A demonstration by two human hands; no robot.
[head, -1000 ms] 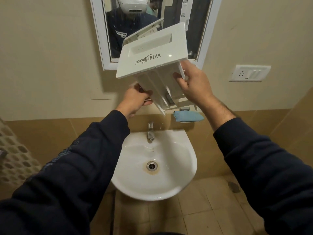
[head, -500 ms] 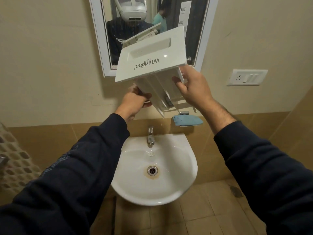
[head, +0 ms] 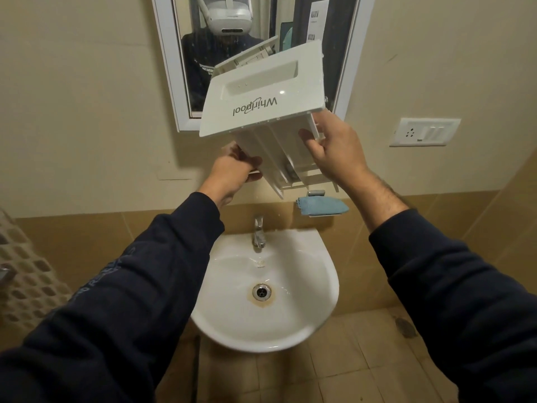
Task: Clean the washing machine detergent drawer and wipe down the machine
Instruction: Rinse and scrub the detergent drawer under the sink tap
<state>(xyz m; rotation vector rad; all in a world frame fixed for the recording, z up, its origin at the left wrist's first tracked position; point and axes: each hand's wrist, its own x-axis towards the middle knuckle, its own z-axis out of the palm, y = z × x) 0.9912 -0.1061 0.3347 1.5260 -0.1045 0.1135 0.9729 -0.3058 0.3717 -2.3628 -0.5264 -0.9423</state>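
- Head view: the white plastic Whirlpool detergent drawer (head: pixel 263 103) is up in the air, straight above the round white ceramic sink (head: pixel 290 330) and in front of the white-framed wall mirror (head: pixel 168 68).
- The drawer's front panel faces the camera with the logo upside down, and its long body runs from the panel down and away toward the wall, so I'd guess it's tipped to let water drain out.
- The left hand (head: pixel 235 170) is curled round the lower left side of the drawer body, under the panel.
- The right hand (head: pixel 334 152) grips the right side, thumb pressed on the near face, fingers wrapped behind where I can't see them.
- Both hands sit about equally close, one each side of that long axis, so either could turn it.
- What matters for the next move: the chrome tap (head: pixel 258 234) and basin lie directly below the drawer's low end, so it only needs to come straight down.
- A folded blue cloth (head: pixel 322 206) sits on a small wall shelf just under the drawer's back end, nearer the right hand.
- Washing machine isn't in shot at all.
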